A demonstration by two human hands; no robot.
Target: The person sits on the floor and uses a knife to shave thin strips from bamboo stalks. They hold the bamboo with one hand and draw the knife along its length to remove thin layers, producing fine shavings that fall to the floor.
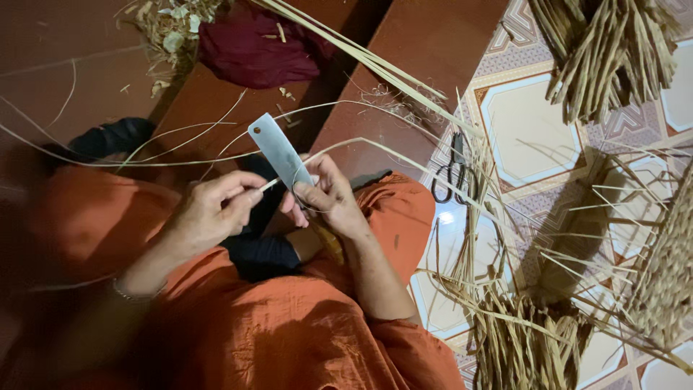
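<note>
My right hand (328, 195) grips a flat grey knife blade (278, 150) that points up and left, its thumb pressed near the blade's base. My left hand (213, 209) pinches a thin pale reed strip (346, 144) right beside the blade, fingers closed on it. The strip arcs out from between both hands to the right and to the left over the brown steps. Both hands rest above my lap in orange cloth (289, 325).
Black scissors (451, 173) lie on the patterned tile floor. Bundles of dried reed (606, 58) lie at the top right and lower right (527, 347). A partly woven basket (668, 267) sits at the right edge. A dark red cloth (253, 47) lies on the steps.
</note>
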